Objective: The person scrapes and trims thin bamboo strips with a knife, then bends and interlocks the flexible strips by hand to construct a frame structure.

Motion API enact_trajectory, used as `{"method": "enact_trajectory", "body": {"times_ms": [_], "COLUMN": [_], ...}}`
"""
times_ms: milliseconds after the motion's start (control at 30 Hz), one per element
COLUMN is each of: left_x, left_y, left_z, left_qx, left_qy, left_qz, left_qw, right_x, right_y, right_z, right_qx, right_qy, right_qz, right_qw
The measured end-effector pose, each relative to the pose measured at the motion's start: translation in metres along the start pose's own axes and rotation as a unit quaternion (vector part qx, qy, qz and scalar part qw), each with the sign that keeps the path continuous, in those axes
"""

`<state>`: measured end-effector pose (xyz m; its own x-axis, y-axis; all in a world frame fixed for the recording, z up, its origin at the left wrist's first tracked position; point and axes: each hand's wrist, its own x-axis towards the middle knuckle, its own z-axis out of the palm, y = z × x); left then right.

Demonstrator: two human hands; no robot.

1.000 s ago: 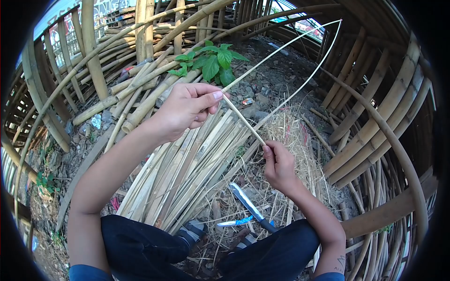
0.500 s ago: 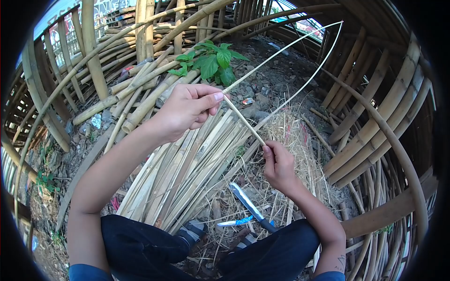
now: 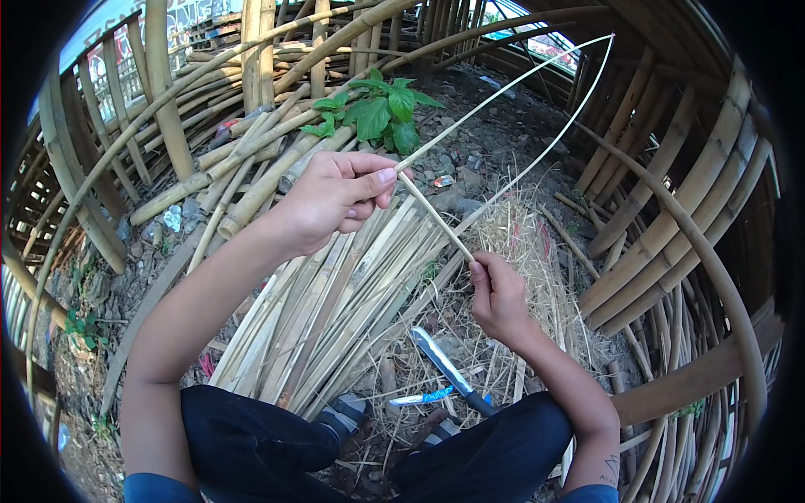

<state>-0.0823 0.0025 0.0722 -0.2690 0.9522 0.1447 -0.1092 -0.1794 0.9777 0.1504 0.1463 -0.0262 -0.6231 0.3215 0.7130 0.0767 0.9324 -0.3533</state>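
Observation:
My left hand (image 3: 334, 194) pinches one thin, pale bamboo strip (image 3: 503, 86) that arches up and away to the upper right. My right hand (image 3: 496, 296) pinches the other end of a thin strip (image 3: 432, 215) lower down, which curves back out toward the same far tip. A short straight piece of strip runs between my two hands. Beneath them lies a bundle of split bamboo slats (image 3: 335, 298) on the ground.
A long knife (image 3: 443, 362) lies on straw shavings (image 3: 528, 251) just in front of my knees, beside a blue-wrapped tool (image 3: 422, 396). Thick bamboo poles (image 3: 671, 226) are stacked right, left and behind. A green plant (image 3: 377, 109) grows ahead.
Almost nothing differs; both hands keep their grip and the strip's far loop has shifted very slightly.

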Motion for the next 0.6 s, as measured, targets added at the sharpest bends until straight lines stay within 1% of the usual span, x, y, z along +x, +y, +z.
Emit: {"method": "enact_trajectory", "body": {"times_ms": [433,600], "left_x": [0.0007,0.0011], "left_y": [-0.0002,-0.0014], "left_z": [-0.0028,-0.0028], "left_qx": [-0.045,-0.051], "left_qy": [-0.022,-0.024], "left_qz": [-0.026,-0.033], "left_qw": [0.998,0.998], "right_x": [-0.0011,-0.0014], "right_y": [-0.0023,-0.0038], "right_z": [-0.0011,-0.0011], "right_qx": [0.004,0.001], "right_qy": [0.011,0.008], "right_qz": [-0.022,-0.014], "right_qw": [1.000,1.000]}}
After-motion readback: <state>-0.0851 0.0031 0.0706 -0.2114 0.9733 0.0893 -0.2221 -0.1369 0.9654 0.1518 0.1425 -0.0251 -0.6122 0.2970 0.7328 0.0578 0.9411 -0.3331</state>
